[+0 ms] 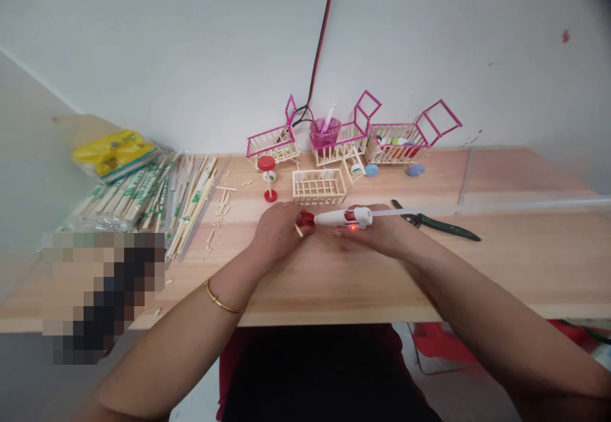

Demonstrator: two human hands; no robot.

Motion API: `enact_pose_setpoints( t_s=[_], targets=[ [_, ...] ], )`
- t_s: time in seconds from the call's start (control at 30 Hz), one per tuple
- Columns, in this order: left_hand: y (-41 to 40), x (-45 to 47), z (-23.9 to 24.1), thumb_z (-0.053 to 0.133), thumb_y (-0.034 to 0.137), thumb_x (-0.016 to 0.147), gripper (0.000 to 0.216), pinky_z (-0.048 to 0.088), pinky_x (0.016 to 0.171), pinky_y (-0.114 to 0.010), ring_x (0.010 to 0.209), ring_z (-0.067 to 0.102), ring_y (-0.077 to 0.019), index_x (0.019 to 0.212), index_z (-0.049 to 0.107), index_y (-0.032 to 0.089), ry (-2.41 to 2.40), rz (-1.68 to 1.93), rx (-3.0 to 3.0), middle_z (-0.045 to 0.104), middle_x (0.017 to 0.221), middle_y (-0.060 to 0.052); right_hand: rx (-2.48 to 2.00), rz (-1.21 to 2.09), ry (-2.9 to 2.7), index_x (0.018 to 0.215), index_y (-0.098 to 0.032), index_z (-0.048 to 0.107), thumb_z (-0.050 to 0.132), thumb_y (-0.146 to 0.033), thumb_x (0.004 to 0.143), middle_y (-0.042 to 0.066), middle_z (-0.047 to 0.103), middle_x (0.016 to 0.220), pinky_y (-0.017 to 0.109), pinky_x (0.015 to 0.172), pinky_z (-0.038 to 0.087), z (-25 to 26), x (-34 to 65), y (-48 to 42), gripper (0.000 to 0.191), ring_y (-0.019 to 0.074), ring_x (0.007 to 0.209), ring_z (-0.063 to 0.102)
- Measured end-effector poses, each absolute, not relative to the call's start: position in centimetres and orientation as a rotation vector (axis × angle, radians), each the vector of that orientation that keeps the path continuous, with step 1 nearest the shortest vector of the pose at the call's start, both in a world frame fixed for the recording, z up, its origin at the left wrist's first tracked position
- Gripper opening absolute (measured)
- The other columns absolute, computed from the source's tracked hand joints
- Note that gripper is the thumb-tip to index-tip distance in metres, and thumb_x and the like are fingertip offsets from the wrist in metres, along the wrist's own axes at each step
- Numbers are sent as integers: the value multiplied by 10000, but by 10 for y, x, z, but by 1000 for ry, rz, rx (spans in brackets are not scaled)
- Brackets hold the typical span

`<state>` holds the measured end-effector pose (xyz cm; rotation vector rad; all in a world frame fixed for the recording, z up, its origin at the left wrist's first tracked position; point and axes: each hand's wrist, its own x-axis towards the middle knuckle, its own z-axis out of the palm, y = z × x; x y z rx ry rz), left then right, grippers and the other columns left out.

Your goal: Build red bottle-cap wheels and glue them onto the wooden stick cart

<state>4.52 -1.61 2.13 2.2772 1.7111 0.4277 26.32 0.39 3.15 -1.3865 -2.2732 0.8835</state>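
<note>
My left hand [277, 228] is closed round a small wooden stick [298, 230] and a red bottle cap [307, 219], held just above the wooden table [334, 282]. My right hand [377, 231] grips a white glue gun [344, 218] with a lit red lamp; its tip points left at the red cap. The two hands nearly touch at the table's middle. A gold bangle [217, 300] circles my left wrist.
A bare stick basket [319, 186] stands behind my hands, beside a red cap-and-stick wheel set [268, 177]. Three pink-trimmed stick carts [353, 137] line the wall. Green-handled cutters [436, 221] lie to the right. Wrapped chopsticks [157, 199] and a yellow packet [114, 151] are piled left.
</note>
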Motion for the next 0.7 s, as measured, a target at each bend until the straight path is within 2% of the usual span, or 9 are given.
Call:
enact_pose_setpoints(
  t_s=[0.4,0.7],
  targets=[
    [-17,45,21,648,302,791,188,427,680,-302,763,585,-198,915,681,165,1706,439,2285,662,820,-52,-1391,912,-2250,846,-215,699,653,-504,757,40,725,815,279,582,454,30,260,4,306,206,717,657],
    [-17,47,24,651,286,794,185,424,689,-303,771,585,-200,918,685,153,1711,419,2290,664,823,-57,-1386,891,-2272,860,-205,705,655,-493,758,43,725,803,280,580,440,29,260,6,310,204,713,648]
  ],
)
